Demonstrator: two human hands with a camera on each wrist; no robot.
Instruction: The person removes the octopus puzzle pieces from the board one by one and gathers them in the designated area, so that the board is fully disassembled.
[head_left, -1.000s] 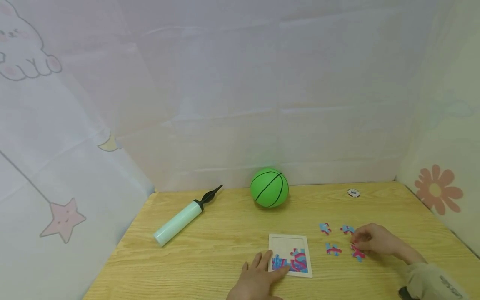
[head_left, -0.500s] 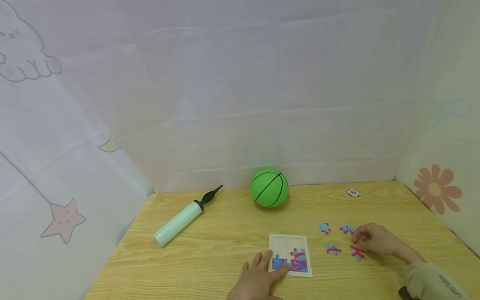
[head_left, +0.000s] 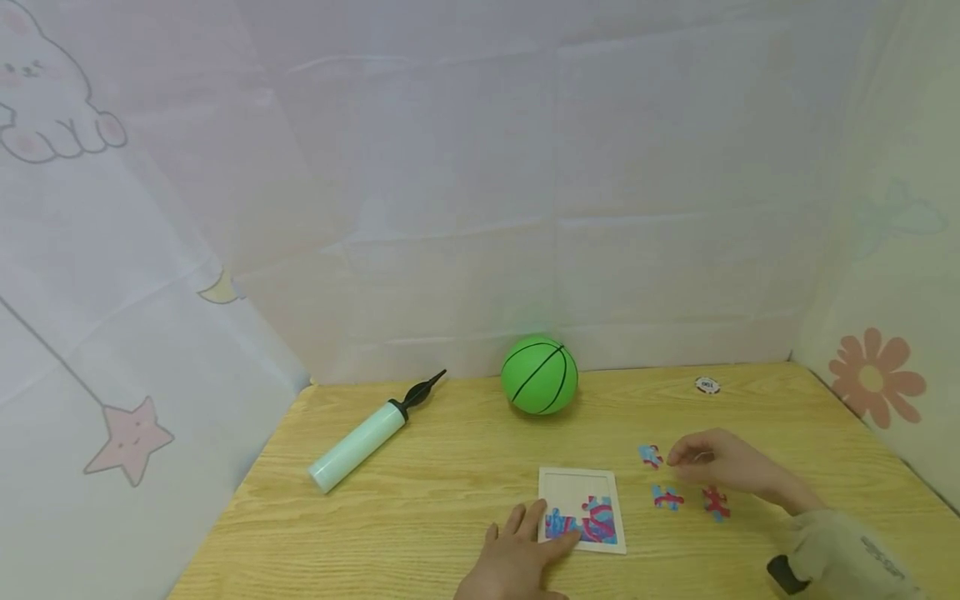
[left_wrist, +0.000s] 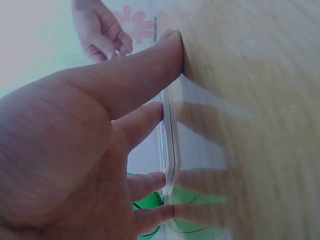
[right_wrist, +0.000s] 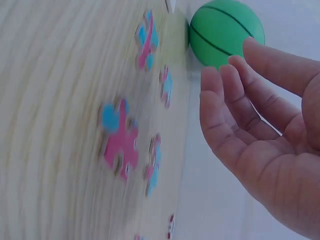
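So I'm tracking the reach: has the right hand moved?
Yes. The right hand has shifted left and away from the person, off the loose piece.

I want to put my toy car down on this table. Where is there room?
Bare wood lies between the pump and the puzzle tray, and along the near left edge of the table. There is more behind the loose pieces, between the green ball and the small white disc. It is crowded around the right hand and the left hand.

Bench point(head_left: 450, 467) pale wood-grain, smooth matt, puzzle tray point(head_left: 577, 483) light wood, ball point(head_left: 539, 375) green rubbery, slight sheen, pump point(head_left: 360, 442) smooth mint plastic, backdrop point(head_left: 450, 208) creased cloth
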